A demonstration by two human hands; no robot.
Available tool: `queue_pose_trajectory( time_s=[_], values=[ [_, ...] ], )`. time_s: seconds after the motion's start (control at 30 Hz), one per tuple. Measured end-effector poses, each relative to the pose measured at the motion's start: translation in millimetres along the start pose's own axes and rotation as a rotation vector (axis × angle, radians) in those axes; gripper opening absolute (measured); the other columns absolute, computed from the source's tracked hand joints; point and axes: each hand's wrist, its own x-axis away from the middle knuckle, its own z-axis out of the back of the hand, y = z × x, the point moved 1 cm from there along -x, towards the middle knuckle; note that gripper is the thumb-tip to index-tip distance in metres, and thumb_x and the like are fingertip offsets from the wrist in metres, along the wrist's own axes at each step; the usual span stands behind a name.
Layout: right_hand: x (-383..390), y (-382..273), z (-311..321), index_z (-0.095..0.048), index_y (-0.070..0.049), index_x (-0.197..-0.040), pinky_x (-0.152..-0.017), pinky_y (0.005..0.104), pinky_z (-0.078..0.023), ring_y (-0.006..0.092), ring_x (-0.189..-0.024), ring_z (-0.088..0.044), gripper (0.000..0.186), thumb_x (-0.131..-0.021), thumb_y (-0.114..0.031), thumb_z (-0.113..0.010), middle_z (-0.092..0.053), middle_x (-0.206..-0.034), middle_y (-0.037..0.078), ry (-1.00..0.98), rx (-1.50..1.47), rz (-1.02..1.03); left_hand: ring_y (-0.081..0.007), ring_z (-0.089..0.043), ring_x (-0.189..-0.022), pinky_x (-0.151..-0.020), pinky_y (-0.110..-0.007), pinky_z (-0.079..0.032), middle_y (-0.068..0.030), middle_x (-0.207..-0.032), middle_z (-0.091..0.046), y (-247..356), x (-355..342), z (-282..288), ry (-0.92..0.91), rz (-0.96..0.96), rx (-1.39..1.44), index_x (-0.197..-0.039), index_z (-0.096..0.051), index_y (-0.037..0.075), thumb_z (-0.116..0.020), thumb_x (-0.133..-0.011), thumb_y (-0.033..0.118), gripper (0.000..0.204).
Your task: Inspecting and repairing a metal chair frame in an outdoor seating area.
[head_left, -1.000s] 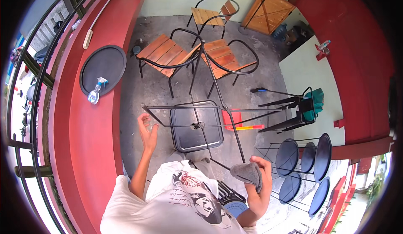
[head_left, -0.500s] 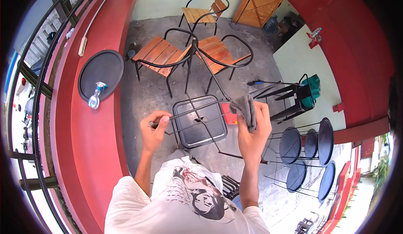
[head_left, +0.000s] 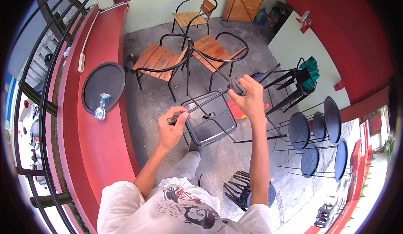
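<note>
A thin black metal frame of crossed rods (head_left: 199, 107), like a folding stand, is held up in front of me. My left hand (head_left: 169, 130) is closed around the near left end of one bar. My right hand (head_left: 252, 97) grips a dark grey cloth (head_left: 237, 86) pressed around the frame's far right corner; my fingers hide part of the cloth. Below the frame stands a black square stool (head_left: 220, 129) with a hole in its top. A red and yellow object (head_left: 237, 109) shows behind the rods, partly covered.
Wooden-slat chairs (head_left: 157, 62) stand ahead. On the red ledge (head_left: 107, 150) at left are a round black tray (head_left: 94, 81) and a spray bottle (head_left: 100, 110). Round black tabletops on wire stands (head_left: 299, 131) and stacked black stools (head_left: 241, 190) are at right.
The frame has tilted, its right end swinging farther away. My right hand has moved up with the cloth, now closed tighter round the corner. My left hand has shifted right.
</note>
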Motion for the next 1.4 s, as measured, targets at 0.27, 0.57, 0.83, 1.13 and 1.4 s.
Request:
queue_pose_trajectory(
  time_s=[0.27,0.57,0.83,1.13,1.4],
  values=[
    [10,27,33,-0.049,0.006,-0.074,-0.053,0.0310,-0.032,0.0179,-0.055,-0.040,0.023,-0.067,-0.006,-0.068,-0.040,-0.063,0.011,-0.100,-0.040,-0.126,-0.0006,-0.036,-0.060,-0.052,-0.022,-0.026,0.0077,-0.070,-0.048,1,2,-16,-0.112,0.056,0.036,-0.100,-0.063,0.002,-0.065,-0.099,0.020,0.018],
    [37,-33,8,-0.063,-0.002,-0.123,-0.091,0.0376,-0.050,0.0359,-0.109,-0.062,0.051,-0.074,0.009,-0.053,-0.058,-0.127,0.015,-0.072,0.235,-0.100,-0.0013,-0.035,-0.060,-0.051,-0.023,-0.026,0.0069,-0.067,-0.047,-3,7,-9,-0.134,0.062,0.057,-0.088,-0.063,0.001,-0.065,-0.100,0.023,0.025],
    [67,-76,-38,-0.061,-0.004,-0.116,-0.094,0.0429,-0.050,0.0397,-0.116,-0.059,0.050,-0.069,0.009,-0.054,-0.058,-0.123,0.016,-0.101,-0.063,-0.104,-0.0036,-0.036,-0.052,-0.046,-0.027,-0.028,0.0013,-0.054,-0.045,-5,-2,-14,-0.198,0.036,0.101,-0.079,-0.058,0.000,-0.067,-0.098,0.021,0.030],
    [14,-30,-15,-0.061,-0.004,-0.097,-0.068,0.0486,-0.047,0.0388,-0.083,-0.061,0.034,-0.065,0.004,-0.066,-0.056,-0.091,0.014,-0.385,0.437,-0.225,-0.0049,-0.029,-0.059,-0.049,-0.028,-0.024,0.0018,-0.061,-0.032,-27,-8,-4,-0.436,0.032,0.050,-0.076,-0.049,0.002,-0.064,-0.099,0.016,0.031],
    [43,-66,-35,-0.056,-0.003,-0.098,-0.067,0.0510,-0.047,0.0413,-0.081,-0.060,0.034,-0.066,0.008,-0.062,-0.053,-0.097,0.017,-0.294,0.412,-0.287,-0.0073,-0.031,-0.061,-0.051,-0.030,-0.028,-0.0006,-0.062,-0.033,-44,-9,0,-0.363,0.038,0.056,-0.073,-0.040,0.002,-0.051,-0.104,0.019,0.038]
  ],
)
